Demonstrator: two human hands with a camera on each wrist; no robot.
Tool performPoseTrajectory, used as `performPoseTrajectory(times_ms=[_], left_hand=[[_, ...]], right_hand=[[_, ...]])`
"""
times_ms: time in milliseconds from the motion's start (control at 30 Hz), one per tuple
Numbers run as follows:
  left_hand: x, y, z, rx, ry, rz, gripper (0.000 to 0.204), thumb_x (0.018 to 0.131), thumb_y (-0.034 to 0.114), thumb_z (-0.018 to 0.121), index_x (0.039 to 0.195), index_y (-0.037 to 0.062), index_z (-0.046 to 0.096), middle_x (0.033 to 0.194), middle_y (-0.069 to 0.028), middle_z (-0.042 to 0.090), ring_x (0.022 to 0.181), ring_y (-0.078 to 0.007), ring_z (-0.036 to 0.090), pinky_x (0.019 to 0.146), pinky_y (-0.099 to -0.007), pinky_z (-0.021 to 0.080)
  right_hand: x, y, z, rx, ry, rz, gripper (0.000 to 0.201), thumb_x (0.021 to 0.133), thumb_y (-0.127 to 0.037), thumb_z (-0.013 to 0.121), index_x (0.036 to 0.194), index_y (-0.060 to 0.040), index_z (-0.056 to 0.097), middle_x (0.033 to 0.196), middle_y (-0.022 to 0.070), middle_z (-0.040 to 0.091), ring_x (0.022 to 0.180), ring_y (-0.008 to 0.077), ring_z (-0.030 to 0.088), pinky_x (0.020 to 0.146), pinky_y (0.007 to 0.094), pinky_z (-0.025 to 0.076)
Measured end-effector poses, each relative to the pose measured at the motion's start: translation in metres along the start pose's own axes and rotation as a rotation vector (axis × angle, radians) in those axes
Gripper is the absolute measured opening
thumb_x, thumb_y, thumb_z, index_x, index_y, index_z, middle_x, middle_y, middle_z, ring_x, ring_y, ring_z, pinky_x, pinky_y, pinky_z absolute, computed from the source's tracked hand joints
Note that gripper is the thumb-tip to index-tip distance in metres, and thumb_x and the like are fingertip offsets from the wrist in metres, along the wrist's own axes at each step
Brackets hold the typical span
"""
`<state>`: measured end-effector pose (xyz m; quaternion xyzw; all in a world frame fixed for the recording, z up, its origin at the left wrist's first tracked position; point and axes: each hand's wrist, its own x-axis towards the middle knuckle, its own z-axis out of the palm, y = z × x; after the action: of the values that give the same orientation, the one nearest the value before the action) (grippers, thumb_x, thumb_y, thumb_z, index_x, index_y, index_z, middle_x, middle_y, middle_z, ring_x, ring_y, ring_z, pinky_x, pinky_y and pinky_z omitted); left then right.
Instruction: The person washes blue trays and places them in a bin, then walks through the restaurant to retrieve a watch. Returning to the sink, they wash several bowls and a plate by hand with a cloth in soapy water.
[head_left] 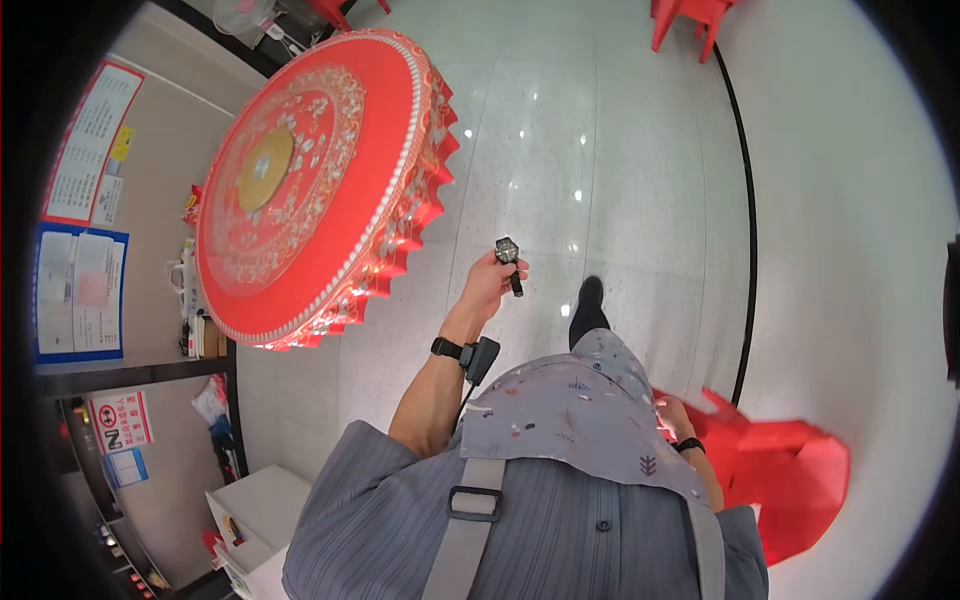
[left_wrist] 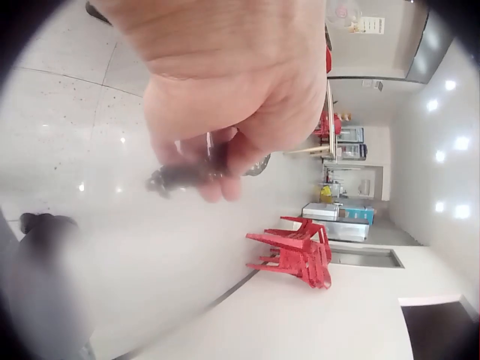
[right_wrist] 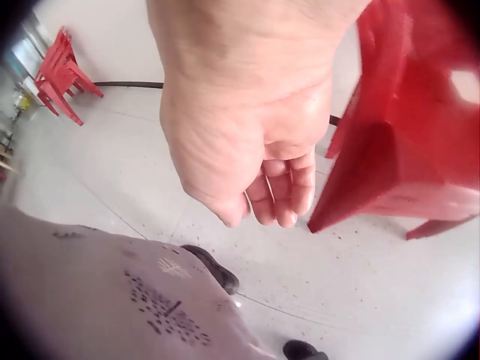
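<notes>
A black wristwatch (head_left: 507,250) with a dark round face is pinched in the left hand (head_left: 488,284), its strap hanging down past the fingers. In the left wrist view the left hand (left_wrist: 232,97) curls its thumb and fingers round the dark, blurred strap (left_wrist: 184,177). The right hand (head_left: 674,415) hangs low at the body's right side, beside a red plastic chair (head_left: 790,480). In the right wrist view the right hand (right_wrist: 247,135) holds nothing, its fingers loosely curled, with the red chair (right_wrist: 405,157) close by.
A large round red fabric-covered object with a ruffled edge (head_left: 330,190) stands at the left. Stacked red chairs (left_wrist: 292,251) are near the wall. A white cabinet (head_left: 265,510) sits at the lower left. Pale floor tiles (head_left: 640,200) lie ahead, beside a white wall (head_left: 840,200).
</notes>
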<state>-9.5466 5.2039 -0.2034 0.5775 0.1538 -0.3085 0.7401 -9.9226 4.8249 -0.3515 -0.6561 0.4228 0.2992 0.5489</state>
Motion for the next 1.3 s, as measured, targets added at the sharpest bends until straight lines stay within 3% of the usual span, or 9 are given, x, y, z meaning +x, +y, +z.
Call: performPoseTrajectory(times_ms=[200, 267, 500, 633, 733, 800, 1000, 1200, 1300], left_hand=[[0.129, 0.104, 0.071, -0.036, 0.091, 0.089, 0.025, 0.093, 0.0, 0.055, 0.117, 0.0051, 0.061, 0.103, -0.0082, 0.072, 0.088, -0.0163, 0.068, 0.073, -0.0298, 0.048], [0.168, 0.134, 0.09, -0.065, 0.09, 0.135, 0.026, 0.091, -0.001, 0.055, 0.116, 0.0033, 0.061, 0.1, -0.0084, 0.073, 0.082, -0.0151, 0.068, 0.066, -0.0269, 0.043], [0.355, 0.212, 0.131, -0.122, 0.126, 0.074, 0.016, 0.09, -0.001, 0.057, 0.104, -0.0018, 0.065, 0.093, -0.0097, 0.073, 0.076, -0.0159, 0.067, 0.062, -0.0278, 0.046], [0.482, 0.274, 0.151, -0.262, 0.168, 0.01, 0.013, 0.09, -0.001, 0.062, 0.102, -0.0042, 0.066, 0.091, -0.0112, 0.072, 0.076, -0.0172, 0.068, 0.064, -0.0298, 0.05], [0.588, 0.33, 0.157, -0.247, 0.138, -0.022, 0.013, 0.09, -0.002, 0.062, 0.101, -0.0048, 0.066, 0.09, -0.0114, 0.071, 0.077, -0.0177, 0.068, 0.064, -0.0302, 0.05], [0.647, 0.383, 0.178, -0.213, 0.135, -0.035, 0.013, 0.09, -0.003, 0.061, 0.101, -0.0047, 0.066, 0.09, -0.0113, 0.071, 0.077, -0.0178, 0.068, 0.065, -0.03, 0.049], [0.797, 0.536, 0.246, -0.089, 0.124, -0.063, 0.027, 0.092, -0.004, 0.058, 0.118, 0.0011, 0.063, 0.109, -0.01, 0.075, 0.088, -0.0163, 0.07, 0.075, -0.0305, 0.049], [0.988, 0.626, 0.293, -0.183, 0.09, -0.062, 0.026, 0.097, 0.0, 0.058, 0.123, 0.0005, 0.059, 0.114, -0.012, 0.075, 0.094, -0.0173, 0.072, 0.076, -0.0303, 0.05], [1.079, 0.682, 0.309, -0.227, 0.102, -0.095, 0.024, 0.098, 0.002, 0.058, 0.122, -0.0003, 0.059, 0.113, -0.0129, 0.075, 0.093, -0.0179, 0.072, 0.075, -0.0305, 0.051]], right_hand=[[0.161, -0.209, -0.164, -0.283, -0.005, -0.114, 0.014, 0.091, -0.008, 0.059, 0.095, -0.0018, 0.07, 0.068, 0.0047, 0.061, 0.057, 0.0162, 0.06, 0.048, 0.031, 0.049], [0.231, -0.268, -0.212, -0.409, 0.068, -0.322, 0.012, 0.091, -0.009, 0.058, 0.091, -0.0021, 0.068, 0.068, 0.0046, 0.061, 0.058, 0.0155, 0.06, 0.048, 0.0308, 0.047], [0.326, -0.572, -0.263, -0.474, 0.152, -0.473, 0.012, 0.091, -0.013, 0.061, 0.094, -0.0045, 0.069, 0.071, 0.0036, 0.065, 0.062, 0.0153, 0.064, 0.055, 0.0294, 0.05], [0.399, -0.655, -0.29, -0.597, 0.128, -0.431, 0.009, 0.091, -0.014, 0.063, 0.089, -0.0066, 0.069, 0.07, 0.002, 0.065, 0.062, 0.014, 0.063, 0.056, 0.0308, 0.05], [0.48, -0.643, -0.334, -0.498, 0.071, -0.468, 0.011, 0.088, -0.006, 0.063, 0.079, -0.0116, 0.061, 0.068, -0.0026, 0.057, 0.06, 0.0125, 0.056, 0.054, 0.0313, 0.046], [0.451, -0.687, -0.344, -0.028, -0.04, -0.132, 0.02, 0.087, -0.002, 0.06, 0.073, -0.0151, 0.055, 0.068, -0.0024, 0.053, 0.059, 0.0129, 0.054, 0.052, 0.0307, 0.045], [0.481, -0.776, -0.383, -0.068, -0.024, 0.006, 0.01, 0.086, -0.004, 0.064, 0.077, -0.0025, 0.068, 0.066, 0.0062, 0.066, 0.057, 0.0162, 0.063, 0.047, 0.0327, 0.049], [0.615, -0.954, -0.44, -0.465, -0.132, -0.132, 0.014, 0.091, -0.012, 0.066, 0.082, -0.0021, 0.069, 0.071, 0.0091, 0.069, 0.058, 0.0186, 0.067, 0.049, 0.0335, 0.054], [0.702, -1.097, -0.488, -0.415, -0.076, -0.134, 0.014, 0.09, -0.012, 0.066, 0.077, -0.0052, 0.068, 0.07, 0.0069, 0.068, 0.056, 0.0186, 0.066, 0.047, 0.0334, 0.051]])
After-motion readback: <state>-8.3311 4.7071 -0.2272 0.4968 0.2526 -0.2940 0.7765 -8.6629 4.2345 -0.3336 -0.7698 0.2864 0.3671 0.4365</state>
